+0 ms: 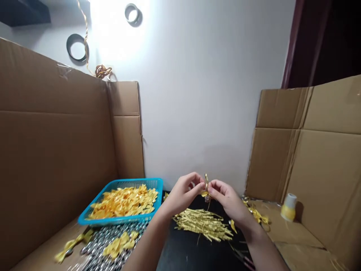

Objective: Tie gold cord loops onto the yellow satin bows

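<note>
My left hand [187, 190] and my right hand [225, 195] meet above the black work surface [180, 254], fingertips pinched. Between them a narrow gold ribbon loop [206, 180] stands up, and both hands grip it. Just below the loop show a bit of yellow ribbon and a small silvery piece [207, 198], partly hidden by the fingers. Under the hands lies a pile of cut gold strips [203, 224].
At left stands a blue basket [121, 219] of yellow ribbon bows [124, 201]. Before it are many shiny silver beads [104, 241] with loose bows on top. Rightward are more yellow pieces [258, 214] and a yellow-and-white thread cone [288, 207]. Cardboard walls [56, 143] flank both sides.
</note>
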Action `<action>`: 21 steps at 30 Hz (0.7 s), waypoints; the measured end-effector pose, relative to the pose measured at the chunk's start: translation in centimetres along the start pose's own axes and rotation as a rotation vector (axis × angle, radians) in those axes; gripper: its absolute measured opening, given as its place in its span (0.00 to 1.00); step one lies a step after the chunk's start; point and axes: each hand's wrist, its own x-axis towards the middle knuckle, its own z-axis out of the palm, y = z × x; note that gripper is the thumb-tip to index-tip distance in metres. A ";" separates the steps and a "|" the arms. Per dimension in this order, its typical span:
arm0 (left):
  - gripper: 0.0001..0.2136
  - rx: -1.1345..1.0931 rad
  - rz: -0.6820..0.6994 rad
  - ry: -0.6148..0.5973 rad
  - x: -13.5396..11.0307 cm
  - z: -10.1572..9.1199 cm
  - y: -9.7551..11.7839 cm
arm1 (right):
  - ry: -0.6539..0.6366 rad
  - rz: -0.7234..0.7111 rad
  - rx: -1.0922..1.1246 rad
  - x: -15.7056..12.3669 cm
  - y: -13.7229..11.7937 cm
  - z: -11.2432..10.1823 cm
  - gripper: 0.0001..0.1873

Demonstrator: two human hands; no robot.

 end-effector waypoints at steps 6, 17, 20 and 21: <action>0.15 -0.180 -0.146 0.026 0.7 -0.8 -1.0 | -0.054 0.054 0.052 0.6 -0.6 0.0 0.21; 0.14 -0.390 -0.301 0.120 1.8 0.0 -3.2 | -0.013 0.126 0.063 1.4 1.5 0.0 0.14; 0.13 -0.320 -0.295 0.174 1.9 -0.1 -3.4 | 0.120 0.005 -0.164 1.3 1.8 -0.6 0.10; 0.13 -0.290 -0.281 0.179 1.9 -0.1 -3.4 | 0.163 -0.049 -0.230 1.2 1.8 -0.7 0.09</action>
